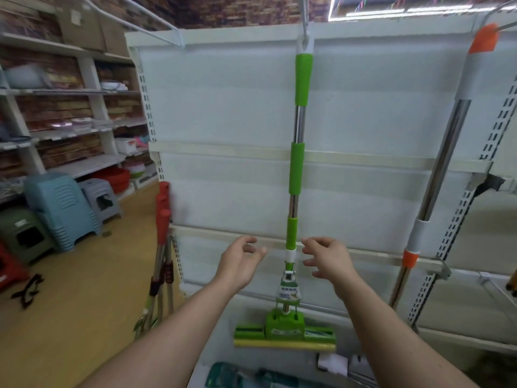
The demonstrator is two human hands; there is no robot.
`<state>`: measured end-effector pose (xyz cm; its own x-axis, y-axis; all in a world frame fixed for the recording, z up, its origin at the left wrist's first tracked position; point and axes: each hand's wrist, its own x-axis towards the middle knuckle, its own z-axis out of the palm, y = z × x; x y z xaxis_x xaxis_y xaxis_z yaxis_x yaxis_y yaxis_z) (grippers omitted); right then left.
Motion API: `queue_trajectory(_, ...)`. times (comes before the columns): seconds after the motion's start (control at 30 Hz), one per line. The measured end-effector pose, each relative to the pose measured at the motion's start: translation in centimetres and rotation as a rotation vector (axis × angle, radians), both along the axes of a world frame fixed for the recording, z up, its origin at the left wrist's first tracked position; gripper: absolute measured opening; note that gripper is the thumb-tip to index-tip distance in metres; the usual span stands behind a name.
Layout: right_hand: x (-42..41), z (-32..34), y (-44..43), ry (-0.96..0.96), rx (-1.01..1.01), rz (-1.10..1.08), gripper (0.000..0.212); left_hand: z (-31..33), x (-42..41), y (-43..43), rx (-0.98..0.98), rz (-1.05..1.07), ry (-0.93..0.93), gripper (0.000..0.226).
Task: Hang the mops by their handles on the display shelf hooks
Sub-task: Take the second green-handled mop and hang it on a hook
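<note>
A green sponge mop (296, 166) hangs upright by its handle end from a white hook (305, 12) at the top of the white display shelf (223, 107). Its green and yellow head (285, 336) sits just above the bottom shelf. My left hand (242, 261) is to the left of the lower handle, fingers apart, holding nothing. My right hand (328, 260) is to the right of the handle, also with fingers apart and clear of it. An orange and silver mop (436, 175) hangs at the right from another hook.
Several red-handled mops (162, 247) lean against the shelf's left post. Stacked plastic stools (60, 211) stand on the yellow floor at the left, with stocked shelving (70, 130) behind. Packaged goods (251, 376) lie on the bottom shelf below the mop head.
</note>
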<state>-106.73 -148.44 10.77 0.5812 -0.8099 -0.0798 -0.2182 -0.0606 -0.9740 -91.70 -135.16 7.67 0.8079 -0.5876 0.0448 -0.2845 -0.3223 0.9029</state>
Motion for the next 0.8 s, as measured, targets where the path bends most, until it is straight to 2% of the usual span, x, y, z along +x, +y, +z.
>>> queue_trajectory(0.1,1.6,-1.2,2.1,-0.008,0.036,0.041,0.024,-1.1,0.5,3.1,-0.002,0.046,0.041,0.037)
queue_trajectory(0.3,6.0,-3.2,7.2,0.018,0.060,0.149,0.013,-2.2,2.0,10.2,0.001,0.139,0.064,0.029)
queue_trajectory(0.7,15.4,-5.1,21.7,0.005,0.100,0.235,0.017,-4.4,9.3,26.7,0.013,0.273,0.109,0.020)
queue_trajectory(0.8,18.0,-5.4,26.0,-0.007,0.112,0.216,0.018,-4.6,12.1,31.3,0.013,0.282,0.114,0.026)
